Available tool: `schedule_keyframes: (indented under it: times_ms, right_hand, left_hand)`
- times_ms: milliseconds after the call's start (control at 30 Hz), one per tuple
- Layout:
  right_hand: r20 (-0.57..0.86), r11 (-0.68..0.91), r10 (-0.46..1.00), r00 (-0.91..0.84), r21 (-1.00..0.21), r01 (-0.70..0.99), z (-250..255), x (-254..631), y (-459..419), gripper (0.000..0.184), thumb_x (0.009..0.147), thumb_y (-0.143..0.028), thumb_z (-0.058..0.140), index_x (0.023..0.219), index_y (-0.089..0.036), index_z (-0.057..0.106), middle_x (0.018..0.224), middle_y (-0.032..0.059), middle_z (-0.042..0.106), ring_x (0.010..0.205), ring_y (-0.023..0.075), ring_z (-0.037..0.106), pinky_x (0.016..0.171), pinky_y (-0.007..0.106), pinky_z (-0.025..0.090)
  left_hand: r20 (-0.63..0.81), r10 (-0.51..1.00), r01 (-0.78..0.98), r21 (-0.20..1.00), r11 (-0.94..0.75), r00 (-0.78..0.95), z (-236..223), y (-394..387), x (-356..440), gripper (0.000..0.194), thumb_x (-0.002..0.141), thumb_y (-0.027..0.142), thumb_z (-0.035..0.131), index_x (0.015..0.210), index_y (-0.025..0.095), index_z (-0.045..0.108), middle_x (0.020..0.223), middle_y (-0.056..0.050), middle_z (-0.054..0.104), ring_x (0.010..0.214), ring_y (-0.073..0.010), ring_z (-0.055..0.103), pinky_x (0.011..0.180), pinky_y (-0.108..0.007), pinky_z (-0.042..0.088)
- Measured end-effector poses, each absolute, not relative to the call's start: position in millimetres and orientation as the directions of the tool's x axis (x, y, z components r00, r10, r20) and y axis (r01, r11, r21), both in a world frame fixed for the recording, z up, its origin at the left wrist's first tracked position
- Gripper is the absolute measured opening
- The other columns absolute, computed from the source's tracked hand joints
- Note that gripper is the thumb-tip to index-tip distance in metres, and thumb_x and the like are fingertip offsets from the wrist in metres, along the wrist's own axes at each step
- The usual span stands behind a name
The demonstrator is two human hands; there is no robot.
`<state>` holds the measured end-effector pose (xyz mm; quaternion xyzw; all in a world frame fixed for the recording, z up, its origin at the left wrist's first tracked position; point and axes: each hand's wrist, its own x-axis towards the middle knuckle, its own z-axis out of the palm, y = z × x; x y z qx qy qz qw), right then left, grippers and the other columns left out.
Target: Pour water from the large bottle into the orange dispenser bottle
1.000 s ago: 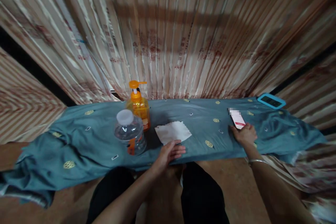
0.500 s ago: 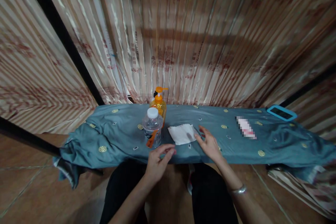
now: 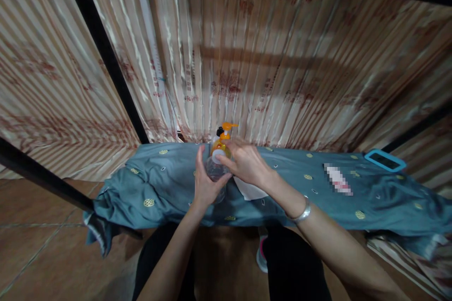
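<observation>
On the counter [image 3: 173, 193], our left hand [image 3: 205, 188] curves wide round the bottle [image 3: 213, 173]; our right hand [image 3: 249, 164] bends by its cap [image 3: 218, 156]; we can't tell either's grip; the bottle looks light, squashy, best held mid-side.

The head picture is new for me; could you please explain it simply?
No machine here: a person works bare-handed, filmed by a camera on their head, looking forward and down. The left hand curves around a clear plastic bottle, how firmly is unclear; the right hand is at its round white cap. Behind stands an orange pump bottle. To the right, on the teal cloth, lie a white sheet, a flat pixelated pink-white rectangle and a blue-framed device with a dark screen.
</observation>
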<state>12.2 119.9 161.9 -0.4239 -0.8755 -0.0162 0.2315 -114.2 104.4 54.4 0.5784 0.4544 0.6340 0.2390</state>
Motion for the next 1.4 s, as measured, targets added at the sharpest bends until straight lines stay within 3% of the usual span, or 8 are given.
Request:
schedule_keyframes:
  times_ms: [100, 233, 400, 567, 667, 900, 1200, 1400]
  right_hand:
    - [0.346, 0.56, 0.766, -0.542, 0.053, 0.827, 166.1, -2.5, 126.7, 0.071, 0.087, -0.065, 0.026, 0.103, -0.005, 0.061, 0.092, 0.0212, 0.069, 0.09, 0.0351, 0.066, 0.071, 0.041, 0.05]
    - [0.351, 0.543, 0.752, -0.558, 0.151, 0.826, 155.8, -15.1, 134.2, 0.09, 0.077, -0.077, 0.008, 0.085, -0.008, 0.064, 0.072, 0.0189, 0.07, 0.07, 0.0325, 0.069, 0.053, 0.037, 0.044]
    - [0.358, 0.506, 0.762, -0.539, 0.19, 0.842, 140.7, -21.9, 140.3, 0.084, 0.083, -0.071, 0.007, 0.079, -0.009, 0.064, 0.069, 0.018, 0.069, 0.063, 0.0284, 0.067, 0.046, 0.033, 0.034]
    - [0.365, 0.506, 0.756, -0.543, 0.2, 0.839, 137.4, -22.0, 143.2, 0.076, 0.09, -0.06, 0.004, 0.083, -0.011, 0.062, 0.072, 0.0168, 0.069, 0.066, 0.0278, 0.067, 0.046, 0.032, 0.031]
    - [0.38, 0.539, 0.725, -0.575, 0.206, 0.817, 137.3, -19.7, 146.5, 0.071, 0.093, -0.055, 0.006, 0.081, -0.013, 0.061, 0.072, 0.0162, 0.069, 0.067, 0.0263, 0.067, 0.047, 0.032, 0.031]
    - [0.344, 0.617, 0.648, -0.679, 0.285, 0.734, 140.8, -12.5, 153.7, 0.057, 0.096, -0.045, 0.014, 0.081, -0.016, 0.061, 0.073, 0.0109, 0.069, 0.071, 0.0258, 0.068, 0.046, 0.032, 0.029]
    - [0.306, 0.687, 0.573, -0.761, 0.328, 0.649, 137.9, -4.6, 160.5, 0.066, 0.094, -0.054, 0.008, 0.088, -0.015, 0.06, 0.083, 0.0084, 0.07, 0.083, 0.0262, 0.067, 0.058, 0.035, 0.042]
    - [0.333, 0.602, 0.706, -0.625, 0.184, 0.777, 154.6, -3.8, 151.6, 0.066, 0.087, -0.067, 0.024, 0.08, -0.015, 0.064, 0.075, 0.0105, 0.072, 0.072, 0.0271, 0.069, 0.05, 0.032, 0.035]
  left_hand:
    - [0.41, 0.884, 0.144, 0.911, -0.386, -0.225, 38.9, 99.5, -112.0, 0.112, 0.058, 0.039, 0.082, 0.145, 0.021, 0.013, 0.152, -0.015, 0.025, 0.141, -0.0273, 0.024, 0.116, -0.039, 0.021]
    - [0.204, 0.943, 0.069, 0.979, -0.192, -0.263, 13.7, 99.5, -115.0, 0.122, 0.048, 0.035, 0.088, 0.144, 0.02, 0.014, 0.15, -0.017, 0.027, 0.141, -0.0297, 0.026, 0.115, -0.04, 0.024]
    - [0.08, 0.953, 0.003, 0.997, -0.083, -0.292, 1.8, 107.4, -121.1, 0.113, 0.04, 0.029, 0.089, 0.137, 0.022, 0.031, 0.132, -0.013, 0.052, 0.128, -0.0319, 0.046, 0.106, -0.042, 0.037]
    - [0.115, 0.959, 0.13, 0.988, -0.084, -0.258, 0.7, 115.0, -122.5, 0.081, 0.045, 0.035, 0.087, 0.116, 0.02, 0.049, 0.11, -0.01, 0.064, 0.106, -0.0308, 0.061, 0.094, -0.042, 0.047]
    - [0.126, 0.962, 0.232, 0.97, -0.068, -0.244, 0.0, 118.3, -121.7, 0.079, 0.048, 0.04, 0.084, 0.115, 0.02, 0.046, 0.107, -0.011, 0.064, 0.102, -0.0309, 0.062, 0.091, -0.043, 0.048]
    - [0.155, 0.952, 0.235, 0.968, -0.092, -0.263, -1.4, 120.4, -121.3, 0.076, 0.047, 0.041, 0.084, 0.11, 0.019, 0.049, 0.099, -0.009, 0.066, 0.093, -0.0293, 0.066, 0.083, -0.041, 0.052]
    - [0.157, 0.958, 0.326, 0.943, -0.073, -0.241, -1.7, 120.8, -122.1, 0.08, 0.049, 0.044, 0.081, 0.116, 0.018, 0.046, 0.1, -0.01, 0.066, 0.094, -0.0299, 0.065, 0.081, -0.04, 0.053]
    - [0.143, 0.96, 0.329, 0.943, -0.058, -0.242, 2.5, 120.3, -121.2, 0.078, 0.05, 0.043, 0.08, 0.114, 0.017, 0.046, 0.101, -0.011, 0.066, 0.096, -0.03, 0.065, 0.084, -0.04, 0.053]
